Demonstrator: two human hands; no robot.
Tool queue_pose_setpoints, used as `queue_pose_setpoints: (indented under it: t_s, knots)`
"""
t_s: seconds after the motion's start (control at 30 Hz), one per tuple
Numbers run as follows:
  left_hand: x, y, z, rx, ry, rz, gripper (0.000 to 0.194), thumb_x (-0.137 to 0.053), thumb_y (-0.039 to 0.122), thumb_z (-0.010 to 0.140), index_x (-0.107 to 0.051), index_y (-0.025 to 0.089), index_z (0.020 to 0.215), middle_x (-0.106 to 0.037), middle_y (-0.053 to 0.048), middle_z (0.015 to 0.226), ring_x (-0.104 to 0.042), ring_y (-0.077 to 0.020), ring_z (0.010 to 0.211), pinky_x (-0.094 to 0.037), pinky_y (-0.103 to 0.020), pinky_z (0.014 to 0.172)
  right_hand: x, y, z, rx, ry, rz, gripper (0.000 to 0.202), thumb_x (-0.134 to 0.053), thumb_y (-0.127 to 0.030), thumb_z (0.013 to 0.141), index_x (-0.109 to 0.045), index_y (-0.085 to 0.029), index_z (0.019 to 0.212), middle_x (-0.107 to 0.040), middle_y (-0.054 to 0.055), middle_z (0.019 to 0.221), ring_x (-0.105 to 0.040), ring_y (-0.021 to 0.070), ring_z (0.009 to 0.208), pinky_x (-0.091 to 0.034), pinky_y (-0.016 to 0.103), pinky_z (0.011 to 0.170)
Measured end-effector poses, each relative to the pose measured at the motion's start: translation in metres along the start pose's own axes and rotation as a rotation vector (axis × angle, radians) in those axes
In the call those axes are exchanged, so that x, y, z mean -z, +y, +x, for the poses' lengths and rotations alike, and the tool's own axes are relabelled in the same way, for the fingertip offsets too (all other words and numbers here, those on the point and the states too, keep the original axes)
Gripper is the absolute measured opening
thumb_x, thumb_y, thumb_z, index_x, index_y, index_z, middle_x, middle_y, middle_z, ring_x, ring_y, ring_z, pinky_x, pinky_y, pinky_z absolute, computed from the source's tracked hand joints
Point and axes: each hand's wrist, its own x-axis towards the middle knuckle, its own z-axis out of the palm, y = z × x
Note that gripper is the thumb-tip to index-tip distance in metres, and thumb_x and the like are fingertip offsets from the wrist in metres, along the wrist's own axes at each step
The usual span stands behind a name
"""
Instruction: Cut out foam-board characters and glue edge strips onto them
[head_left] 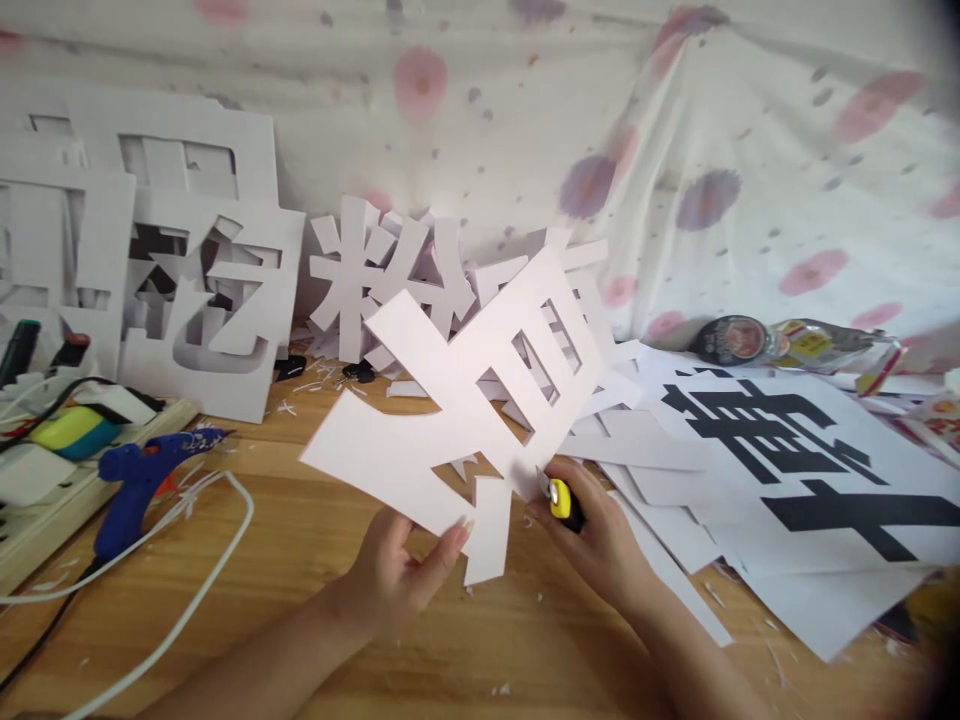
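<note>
While the left hand (409,560) pinches the cutout's (454,410) bottom, the right (592,530) grips a knife (561,500).

1. Left hand (394,572) is totally bare, kinda slim fingers, and the thumbnail (463,531) shows pretty clearly.
2. Right hand (592,525) is bare too, same slim build tbh.
3. Wrists (346,612) are bare and narrow.
4. Left forearm (274,655) and right forearm (671,635): bare as far as the view goes, smooth, widening away from the hands.
</note>
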Motion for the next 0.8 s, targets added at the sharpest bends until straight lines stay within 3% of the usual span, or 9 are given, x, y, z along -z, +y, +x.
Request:
queue_pose_setpoints:
  t_s: [0.23,0.4,0.5,0.67,0.8]
  knots:
    - [0.008,0.015,0.012,-0.041,-0.245,0.11,0.004,-0.053,0.018,0.078,-0.056,0.019,0.08,-0.059,-0.007,0.086,-0.057,-0.0194,0.083,-0.045,-0.031,0.081,-0.001,0.006,0.0,0.089,0.099,-0.07,0.025,-0.055,-0.019,0.079,-0.048,-0.022,0.103,-0.06,0.006,0.091,-0.054,0.0223,0.085,-0.047,0.034,0.067]
    - [0.001,0.003,0.01,0.194,-0.209,-0.123,0.017,-0.055,0.025,0.08,-0.059,0.022,0.096,-0.061,-0.008,0.097,-0.06,-0.0208,0.086,-0.051,-0.032,0.076,0.009,0.014,0.0,0.158,0.24,-0.14,0.033,-0.056,-0.017,0.079,-0.046,-0.024,0.11,-0.059,0.008,0.092,-0.05,0.0244,0.089,-0.047,0.039,0.07]
    - [-0.004,-0.003,0.008,0.33,-0.16,-0.281,0.019,-0.057,0.03,0.078,-0.061,0.02,0.095,-0.062,-0.008,0.096,-0.062,-0.02,0.082,-0.054,-0.034,0.073,0.013,0.015,0.0,0.187,0.272,-0.147,0.037,-0.057,-0.016,0.079,-0.046,-0.025,0.113,-0.059,0.007,0.093,-0.05,0.0243,0.088,-0.047,0.04,0.07]
    - [-0.004,-0.004,0.007,0.373,-0.18,-0.446,0.02,-0.061,0.027,0.077,-0.06,0.022,0.096,-0.061,-0.005,0.094,-0.061,-0.0193,0.087,-0.054,-0.036,0.077,0.014,0.015,0.001,0.19,0.256,-0.163,0.038,-0.057,-0.017,0.079,-0.045,-0.024,0.115,-0.06,0.008,0.094,-0.049,0.025,0.088,-0.047,0.041,0.07]
    - [0.001,0.006,0.014,0.366,-0.405,-0.531,0.02,-0.06,0.025,0.077,-0.062,0.021,0.097,-0.062,-0.007,0.092,-0.062,-0.0203,0.083,-0.052,-0.04,0.079,0.015,0.013,0.001,0.17,0.245,-0.135,0.036,-0.055,-0.018,0.082,-0.045,-0.023,0.116,-0.06,0.009,0.094,-0.05,0.0252,0.089,-0.047,0.041,0.07]
